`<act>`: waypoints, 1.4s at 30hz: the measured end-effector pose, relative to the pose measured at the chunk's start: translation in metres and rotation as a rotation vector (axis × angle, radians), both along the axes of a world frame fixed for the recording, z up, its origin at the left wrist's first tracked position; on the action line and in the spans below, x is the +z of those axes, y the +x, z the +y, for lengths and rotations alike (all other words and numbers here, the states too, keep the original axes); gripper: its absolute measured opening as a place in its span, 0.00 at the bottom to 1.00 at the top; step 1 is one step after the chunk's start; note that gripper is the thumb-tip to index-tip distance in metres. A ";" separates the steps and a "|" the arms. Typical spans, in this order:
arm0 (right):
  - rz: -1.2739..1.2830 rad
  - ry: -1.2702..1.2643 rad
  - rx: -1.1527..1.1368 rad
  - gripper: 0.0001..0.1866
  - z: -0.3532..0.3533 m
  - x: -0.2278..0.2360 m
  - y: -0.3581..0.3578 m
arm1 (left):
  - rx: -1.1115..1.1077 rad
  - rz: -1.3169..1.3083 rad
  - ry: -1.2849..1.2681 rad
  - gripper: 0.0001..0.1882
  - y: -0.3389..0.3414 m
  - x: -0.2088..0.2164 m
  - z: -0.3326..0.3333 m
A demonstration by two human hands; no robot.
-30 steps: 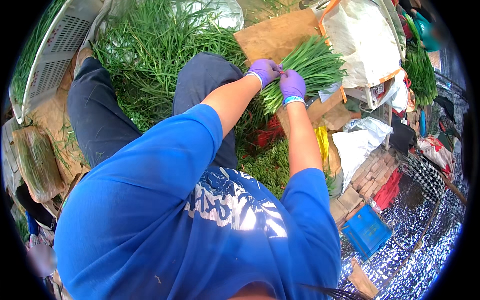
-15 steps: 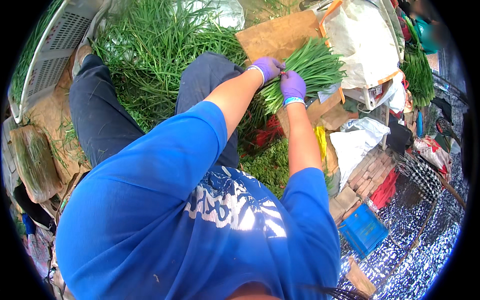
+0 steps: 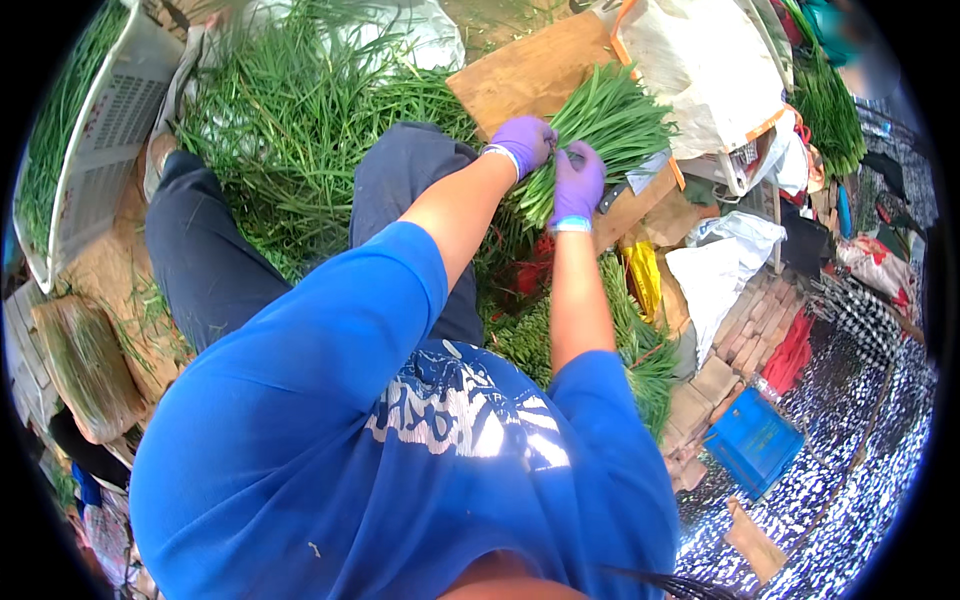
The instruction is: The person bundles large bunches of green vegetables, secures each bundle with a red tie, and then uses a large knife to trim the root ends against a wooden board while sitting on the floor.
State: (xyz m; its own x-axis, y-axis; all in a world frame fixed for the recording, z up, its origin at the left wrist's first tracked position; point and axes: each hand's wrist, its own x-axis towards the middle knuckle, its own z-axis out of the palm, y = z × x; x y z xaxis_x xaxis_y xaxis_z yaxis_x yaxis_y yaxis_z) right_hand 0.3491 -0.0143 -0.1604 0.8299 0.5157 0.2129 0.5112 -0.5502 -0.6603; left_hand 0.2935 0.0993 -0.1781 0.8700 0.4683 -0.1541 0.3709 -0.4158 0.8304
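Note:
A thick bundle of green garlic chives lies in front of me, its leaf tips fanned toward the far right and its pale cut ends toward me. My left hand, in a purple glove, is closed at the bundle's left side. My right hand, gloved alike, has its fingers pinched together against the bundle's top; what is between those fingertips is hidden. The hands nearly meet. Just right of my right hand, a knife with a dark handle rests on a wooden board.
Loose chives spread around my legs. A wooden board lies beyond the bundle, beside a white bag. At the far left stands a white crate. More bundled chives lie under my right arm; a blue crate is right.
Both hands and the bundle have shifted slightly left in view. A red tie that showed between my fingertips is now hidden. The knife handle has come into sight beside my right hand.

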 end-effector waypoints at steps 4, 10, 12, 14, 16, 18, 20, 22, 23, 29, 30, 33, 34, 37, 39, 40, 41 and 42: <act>0.743 0.665 -0.375 0.32 -0.006 0.027 -0.030 | -0.062 0.033 0.162 0.11 0.001 0.011 -0.006; 0.584 0.456 -0.605 0.32 -0.005 -0.090 -0.023 | 0.066 -0.192 0.282 0.08 0.001 0.032 -0.018; 0.553 0.531 -0.564 0.24 0.027 -0.081 -0.043 | 0.166 -0.191 0.275 0.08 -0.008 0.028 -0.008; 0.358 0.146 -0.539 0.23 0.033 -0.086 -0.050 | 0.156 -0.289 0.244 0.09 -0.012 0.039 -0.010; 0.166 -0.230 -0.483 0.24 0.045 -0.088 -0.047 | 0.078 -0.329 0.317 0.08 -0.012 0.041 -0.010; 0.245 -0.130 -0.524 0.25 0.053 -0.087 -0.041 | -0.107 -0.271 0.330 0.09 -0.014 0.050 -0.015; 0.698 0.570 -0.534 0.24 0.051 -0.087 -0.034 | -0.184 -0.284 0.253 0.10 -0.007 0.054 -0.013; 1.351 1.477 -0.405 0.22 0.032 -0.097 -0.024 | -0.159 -0.340 0.067 0.11 -0.008 0.051 -0.003; 1.002 0.936 -0.449 0.25 0.024 -0.099 -0.026 | -0.109 -0.134 -0.001 0.20 -0.009 0.058 0.005; 1.458 0.939 0.039 0.26 -0.034 0.022 -0.040 | -0.091 0.217 -1.174 0.37 -0.035 0.003 0.010; 1.587 0.963 0.081 0.24 -0.048 0.035 -0.041 | -0.078 0.250 -1.830 0.35 -0.043 0.009 0.001; 1.675 0.861 -0.080 0.20 -0.049 0.027 -0.041 | -0.011 0.190 -1.758 0.28 -0.053 0.030 -0.031; 1.708 0.791 -0.115 0.20 -0.044 0.023 -0.039 | 0.032 0.136 -1.694 0.25 -0.047 0.031 -0.038; 1.450 0.902 -0.207 0.19 -0.023 0.022 -0.042 | 0.180 -0.113 -1.295 0.20 -0.050 0.058 -0.039; 1.149 1.011 -0.053 0.18 -0.006 0.067 -0.034 | 0.067 -0.362 -1.108 0.22 -0.037 0.092 -0.027; 1.041 1.073 0.036 0.18 -0.002 0.089 -0.023 | 0.039 -0.441 -1.000 0.22 -0.028 0.115 -0.026; 0.856 1.014 0.109 0.19 -0.002 0.103 -0.007 | -0.016 -0.513 -0.940 0.23 -0.016 0.126 -0.022; 0.709 0.981 0.143 0.21 0.001 0.121 0.004 | -0.066 -0.587 -0.879 0.23 -0.004 0.135 -0.015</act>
State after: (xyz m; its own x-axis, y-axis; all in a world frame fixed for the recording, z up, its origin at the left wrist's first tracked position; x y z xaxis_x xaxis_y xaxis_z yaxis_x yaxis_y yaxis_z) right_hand 0.3530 -0.0133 -0.0395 0.8692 0.4869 0.0859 -0.1166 0.3707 -0.9214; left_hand 0.2898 0.0838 -0.0430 0.9376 0.3457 0.0372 -0.1878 0.4133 0.8910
